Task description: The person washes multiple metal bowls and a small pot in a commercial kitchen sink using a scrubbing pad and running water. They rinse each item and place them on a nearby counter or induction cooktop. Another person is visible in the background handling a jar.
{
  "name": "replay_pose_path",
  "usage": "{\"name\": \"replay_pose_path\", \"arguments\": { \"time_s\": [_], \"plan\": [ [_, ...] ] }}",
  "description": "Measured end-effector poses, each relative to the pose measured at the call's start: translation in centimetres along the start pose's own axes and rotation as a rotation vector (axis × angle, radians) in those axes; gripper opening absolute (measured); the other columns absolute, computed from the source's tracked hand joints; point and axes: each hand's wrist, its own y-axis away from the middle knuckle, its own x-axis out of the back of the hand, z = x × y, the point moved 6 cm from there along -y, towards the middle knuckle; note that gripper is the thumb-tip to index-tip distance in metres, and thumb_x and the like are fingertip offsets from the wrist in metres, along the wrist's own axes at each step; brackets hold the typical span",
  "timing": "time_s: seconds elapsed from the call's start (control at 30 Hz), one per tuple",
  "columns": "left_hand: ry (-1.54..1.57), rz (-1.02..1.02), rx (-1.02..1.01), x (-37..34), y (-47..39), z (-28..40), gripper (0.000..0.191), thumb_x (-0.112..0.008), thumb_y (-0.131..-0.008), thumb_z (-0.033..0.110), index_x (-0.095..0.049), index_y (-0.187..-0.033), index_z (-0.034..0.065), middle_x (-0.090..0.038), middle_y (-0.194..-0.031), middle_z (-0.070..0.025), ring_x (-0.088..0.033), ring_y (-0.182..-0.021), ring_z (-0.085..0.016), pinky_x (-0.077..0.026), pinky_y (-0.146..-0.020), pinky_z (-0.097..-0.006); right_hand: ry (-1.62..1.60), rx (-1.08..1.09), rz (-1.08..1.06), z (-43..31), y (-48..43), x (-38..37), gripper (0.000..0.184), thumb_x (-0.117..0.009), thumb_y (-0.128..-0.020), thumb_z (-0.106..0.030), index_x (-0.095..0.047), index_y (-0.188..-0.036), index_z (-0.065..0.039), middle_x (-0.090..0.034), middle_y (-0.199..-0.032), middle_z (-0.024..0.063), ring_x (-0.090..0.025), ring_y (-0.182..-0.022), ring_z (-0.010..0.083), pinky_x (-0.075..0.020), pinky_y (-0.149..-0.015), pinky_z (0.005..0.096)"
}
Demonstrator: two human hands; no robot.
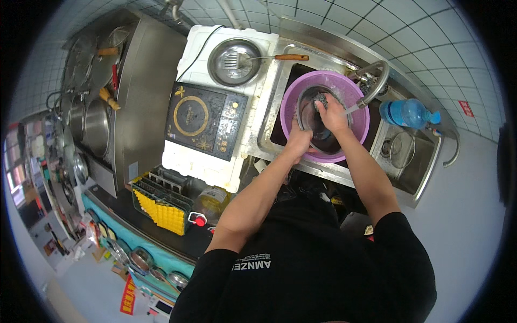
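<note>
A purple plastic basin [286, 105] stands in the steel sink. Inside it, a round metal pan [324, 147] is tilted under the curved faucet [381, 82], whose water runs down by my right wrist. My left hand [299, 139] grips the pan's near left rim. In my right hand [333, 115] is a grey steel-wool scrubber [321, 99], pressed against the pan's inner surface. The pan's outer underside is hidden.
Left of the sink, a steel bowl [218, 60] with a slotted turner [291, 57] and a black induction cooktop [206, 121] rest on white foam. A blue plastic bottle [406, 113] lies behind the smaller right basin, which holds a strainer [402, 150].
</note>
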Motion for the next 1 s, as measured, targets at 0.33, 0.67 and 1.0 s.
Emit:
{"name": "replay_pose_path", "arguments": {
  "time_s": [0.33, 0.67, 1.0],
  "plan": [
    [-0.117, 0.001, -0.119, -0.1, -0.7, 1.7, 0.067, -0.051, -0.079, 0.001, -0.035, -0.144, 0.0050, -0.058, -0.115, -0.0169, -0.061, -0.097, -0.027, -0.059, -0.059, -0.0400, -0.268, 0.109, -0.133, -0.9, 3.7, -1.3, 0.044, -0.068, -0.093, -0.035, -0.064, -0.127, -0.008, -0.068, -0.118, 0.0247, -0.066, -0.110, 0.0424, -0.0533, -0.094, 0.0473],
    [-0.205, 0.085, -0.078, 0.7, -1.0, 1.6, 0.062, -0.049, -0.086, 0.003, -0.036, -0.146, 0.0049, -0.057, -0.124, -0.0188, -0.061, -0.106, -0.031, -0.058, -0.082, -0.0428, -0.271, 0.131, -0.456, -1.2, 6.0, -1.3, 0.040, -0.077, -0.084, -0.028, -0.072, -0.120, -0.013, -0.072, -0.115, 0.0199, -0.068, -0.108, 0.0382, -0.0540, -0.094, 0.0457],
    [-0.046, -0.045, -0.212, -1.0, -0.3, 1.2, 0.061, -0.047, -0.084, -0.002, -0.034, -0.144, 0.0002, -0.055, -0.130, -0.0185, -0.058, -0.117, -0.029, -0.053, -0.092, -0.0383, 0.116, -0.104, -0.258, 3.5, 0.9, -0.4, 0.046, -0.069, -0.091, -0.038, -0.067, -0.126, -0.009, -0.071, -0.114, 0.0208, -0.068, -0.106, 0.0406, -0.0546, -0.092, 0.0500]
  ]
}}
